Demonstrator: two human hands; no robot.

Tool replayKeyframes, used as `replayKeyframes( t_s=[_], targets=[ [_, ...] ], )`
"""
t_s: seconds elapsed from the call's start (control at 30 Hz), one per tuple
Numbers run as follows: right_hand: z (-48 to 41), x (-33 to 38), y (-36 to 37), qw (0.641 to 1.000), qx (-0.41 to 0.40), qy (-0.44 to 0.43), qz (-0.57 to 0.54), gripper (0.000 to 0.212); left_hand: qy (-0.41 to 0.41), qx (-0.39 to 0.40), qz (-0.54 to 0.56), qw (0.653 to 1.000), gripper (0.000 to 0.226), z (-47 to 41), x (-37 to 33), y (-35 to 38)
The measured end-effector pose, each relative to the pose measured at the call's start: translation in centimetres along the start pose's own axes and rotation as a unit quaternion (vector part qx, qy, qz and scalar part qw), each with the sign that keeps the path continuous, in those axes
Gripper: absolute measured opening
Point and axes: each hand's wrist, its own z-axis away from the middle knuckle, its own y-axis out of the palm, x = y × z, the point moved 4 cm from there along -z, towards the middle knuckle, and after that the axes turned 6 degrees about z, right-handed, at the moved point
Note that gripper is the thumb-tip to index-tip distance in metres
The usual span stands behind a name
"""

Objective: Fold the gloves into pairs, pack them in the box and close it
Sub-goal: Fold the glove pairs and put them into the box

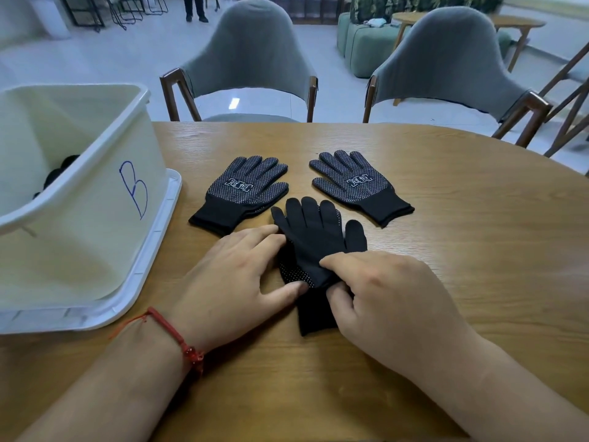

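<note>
Head view: box point(79, 250) marked blue "B"; left hand point(229, 282) presses straight fingers point(255, 232) on the glove point(315, 237), right hand point(392, 301) pinches it.

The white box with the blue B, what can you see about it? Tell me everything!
The box is big and creamy white. It looks like smooth plastic, with tall walls and a thick rim. A blue letter B is hand-drawn on the side facing the middle of the wooden table. The top is open, and some dark things lie inside, mostly hidden. It stands at the table's left, resting on a flat white piece that looks like its lid.
</note>
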Motion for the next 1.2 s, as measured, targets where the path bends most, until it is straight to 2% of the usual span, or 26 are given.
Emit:
replayKeyframes(
  t_s=[0.4,0.53,0.7,1.0,1.2],
  targets=[
    [0.3,0.8,-0.4,1.0,-0.002,0.016,0.019,0.031,0.0,-0.008,0.009,1.0,0.085,0.2,-0.5,-0.4],
    [0.2,0.8,-0.1,0.997,0.067,-0.006,0.029,0.029,-0.001,-0.012,0.033,0.999,0.083,0.1,-0.2,-0.3],
    [-0.2,-0.2,-0.4,0.988,0.146,-0.05,-0.02,0.038,-0.03,-0.038,0.131,0.99,0.099,0.2,0.5,-0.3],
    [-0.1,-1.1,-0.3,0.987,0.103,-0.071,-0.096,0.029,-0.012,-0.023,0.083,0.996,0.077,0.2,0.3,-0.5],
    [0.0,-0.9,-0.4,0.986,0.095,-0.097,-0.1,0.03,-0.016,-0.02,0.074,0.997,0.074,0.3,0.4,-0.4]
  ],
)
